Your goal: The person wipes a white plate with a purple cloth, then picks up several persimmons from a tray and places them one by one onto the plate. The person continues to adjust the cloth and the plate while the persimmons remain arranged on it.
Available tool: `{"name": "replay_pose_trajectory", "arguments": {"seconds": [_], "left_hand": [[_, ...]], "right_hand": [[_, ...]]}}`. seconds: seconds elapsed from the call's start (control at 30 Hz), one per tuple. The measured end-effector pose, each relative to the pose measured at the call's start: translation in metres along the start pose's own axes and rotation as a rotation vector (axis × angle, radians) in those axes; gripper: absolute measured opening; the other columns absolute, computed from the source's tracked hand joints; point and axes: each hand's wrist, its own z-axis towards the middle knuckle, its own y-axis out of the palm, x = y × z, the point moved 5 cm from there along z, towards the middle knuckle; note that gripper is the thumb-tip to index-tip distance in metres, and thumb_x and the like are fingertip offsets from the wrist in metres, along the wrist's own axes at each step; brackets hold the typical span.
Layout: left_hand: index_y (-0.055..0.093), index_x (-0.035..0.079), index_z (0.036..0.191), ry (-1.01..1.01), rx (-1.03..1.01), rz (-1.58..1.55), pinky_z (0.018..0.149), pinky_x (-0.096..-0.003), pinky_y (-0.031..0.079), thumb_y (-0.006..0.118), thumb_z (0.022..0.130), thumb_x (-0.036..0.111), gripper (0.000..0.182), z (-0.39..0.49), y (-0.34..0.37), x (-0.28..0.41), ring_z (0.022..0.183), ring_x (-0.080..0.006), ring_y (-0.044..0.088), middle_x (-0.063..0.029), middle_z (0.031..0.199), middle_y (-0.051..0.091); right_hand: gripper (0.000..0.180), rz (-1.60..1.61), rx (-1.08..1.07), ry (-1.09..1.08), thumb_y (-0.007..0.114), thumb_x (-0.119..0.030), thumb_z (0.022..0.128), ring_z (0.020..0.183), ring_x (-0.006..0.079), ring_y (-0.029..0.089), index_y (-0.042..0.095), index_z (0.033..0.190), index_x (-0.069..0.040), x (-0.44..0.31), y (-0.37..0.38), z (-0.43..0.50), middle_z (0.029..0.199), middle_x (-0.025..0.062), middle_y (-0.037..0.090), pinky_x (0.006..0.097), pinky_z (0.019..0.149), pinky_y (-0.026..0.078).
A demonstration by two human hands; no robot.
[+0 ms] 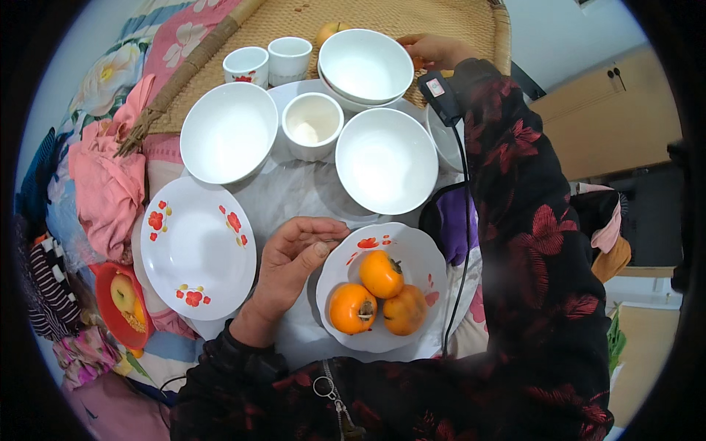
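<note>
My left hand [289,264] is at the left rim of a white scalloped bowl [380,342], fingers and thumb gathered at its edge. Inside the bowl rest an upper persimmon [380,273], a left persimmon [347,317] and a right persimmon [405,314]. Beyond a stack of white bowls [367,63], my right hand [436,48] reaches over the woven tray. Part of an orange fruit [418,64] shows below its fingers. The stack partly hides that hand, so its grip is unclear. A white oval plate [198,253] with red flowers lies left of my left hand.
A left white bowl [229,132], a right white bowl [386,160] and white cups [311,124] stand mid-table. Behind them lies a woven tray [419,14] with a yellowish fruit [331,32]. A black cable [460,248] hangs at right. A red container [107,314] holds fruit.
</note>
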Motion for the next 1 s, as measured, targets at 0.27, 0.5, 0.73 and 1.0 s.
{"name": "replay_pose_trajectory", "arguments": {"seconds": [0.27,0.5,0.73,1.0], "left_hand": [[0.051,0.000,0.116,-0.031,0.019,0.002,0.098,-0.0376,0.046,0.048,0.093,0.001,0.023,0.000,-0.003,0.000,0.113,-0.0261,0.057,-0.0171,0.120,0.057],[0.051,0.000,0.116,-0.062,0.036,0.008,0.097,-0.0363,0.045,0.049,0.093,0.003,0.023,0.001,-0.001,0.001,0.112,-0.0246,0.057,-0.0160,0.119,0.058],[0.051,-0.001,0.116,-0.088,0.048,0.042,0.097,-0.0353,0.046,0.049,0.094,0.004,0.023,0.001,-0.003,-0.001,0.110,-0.0225,0.058,-0.0154,0.118,0.059],[0.054,-0.002,0.114,-0.062,0.067,0.060,0.095,-0.0289,0.046,0.053,0.093,0.005,0.022,0.003,0.000,0.002,0.106,-0.0175,0.059,-0.0127,0.113,0.062]], "right_hand": [[0.074,0.065,-0.131,-0.046,0.075,-0.009,0.069,0.101,0.0183,0.059,0.046,0.136,-0.007,0.012,-0.002,0.003,0.116,0.0096,0.062,0.0324,0.083,0.049],[0.060,-0.029,-0.048,-0.018,0.077,-0.012,0.068,0.090,0.0195,0.064,0.056,0.124,-0.010,0.013,0.004,0.002,0.111,0.0089,0.065,0.0311,0.078,0.053],[0.051,-0.150,-0.005,-0.035,0.076,-0.026,0.068,0.082,0.0148,0.060,0.061,0.115,-0.012,0.018,-0.003,-0.002,0.095,0.0031,0.064,0.0321,0.068,0.050],[0.051,0.108,0.240,-0.179,0.072,-0.028,0.070,0.061,0.0186,0.060,0.058,0.111,0.001,-0.028,-0.019,-0.070,0.090,0.0138,0.063,0.0290,0.048,0.048]]}}
